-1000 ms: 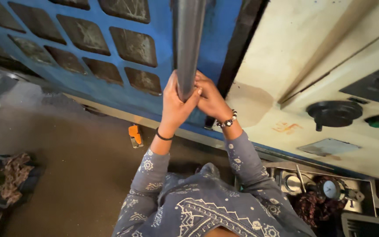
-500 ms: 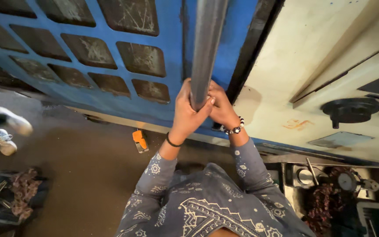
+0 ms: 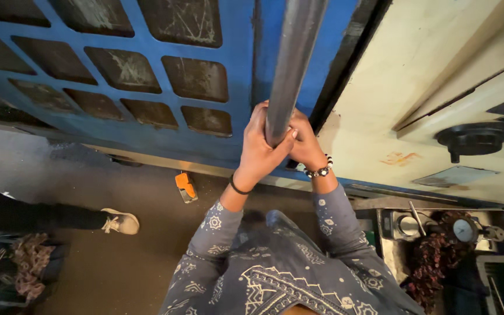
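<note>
Seen from above, a person in a grey patterned top stands on a dark workshop floor (image 3: 118, 274) and grips a long steel bar (image 3: 291, 64) that rises from the hands toward the top edge of the view; the left hand (image 3: 259, 153) is wrapped around the bar's lower end, fingers curled shut on it, a black band at the wrist; the right hand (image 3: 305, 143), with a beaded bracelet, closes on the same end from the other side, touching the left; the bar's foot is hidden under the hands, so where it seats cannot be told; behind the bar stands a blue metal panel (image 3: 147, 116) with rows of dark recessed squares, and along its right edge a cream machine housing (image 3: 380, 128) carrying a black round knob (image 3: 473, 138); an orange block (image 3: 185, 186) lies on the floor near the panel's bottom edge; at the left edge another person's leg and pale shoe (image 3: 121, 221) reach into view, well apart from the hands; at the lower right corner a steel tray (image 3: 500, 217) holds a gauge (image 3: 464, 230) and curled swarf; the step in hand looks like levering or steadying the bar with both hands; the next move would seem to call for a firm two-handed hold, feet braced, and force kept in line with the bar so it does not slip.
</note>
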The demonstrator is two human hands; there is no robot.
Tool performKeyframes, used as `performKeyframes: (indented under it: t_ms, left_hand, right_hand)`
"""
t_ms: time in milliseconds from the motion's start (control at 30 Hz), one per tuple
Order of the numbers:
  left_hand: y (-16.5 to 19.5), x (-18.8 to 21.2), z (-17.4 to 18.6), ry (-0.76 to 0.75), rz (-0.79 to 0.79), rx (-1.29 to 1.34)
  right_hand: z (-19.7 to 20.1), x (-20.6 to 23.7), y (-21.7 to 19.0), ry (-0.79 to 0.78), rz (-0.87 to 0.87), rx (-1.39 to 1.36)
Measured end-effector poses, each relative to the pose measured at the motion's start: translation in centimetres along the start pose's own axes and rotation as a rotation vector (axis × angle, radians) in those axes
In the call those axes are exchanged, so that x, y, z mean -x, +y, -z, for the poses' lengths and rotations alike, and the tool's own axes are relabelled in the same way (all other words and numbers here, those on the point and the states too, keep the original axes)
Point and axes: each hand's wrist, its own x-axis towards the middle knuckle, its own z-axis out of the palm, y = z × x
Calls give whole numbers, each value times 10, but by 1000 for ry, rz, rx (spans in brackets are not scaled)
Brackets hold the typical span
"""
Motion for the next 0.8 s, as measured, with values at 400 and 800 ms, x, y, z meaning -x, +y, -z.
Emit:
performKeyframes:
  t_ms: [400,800]
  left_hand:
    - [2,0,0,-20,1,28]
    - [-6,0,-3,-20,-32,16]
  right_hand:
    - [1,6,9,42,22,10]
    - [3,6,7,47,-32,-4]
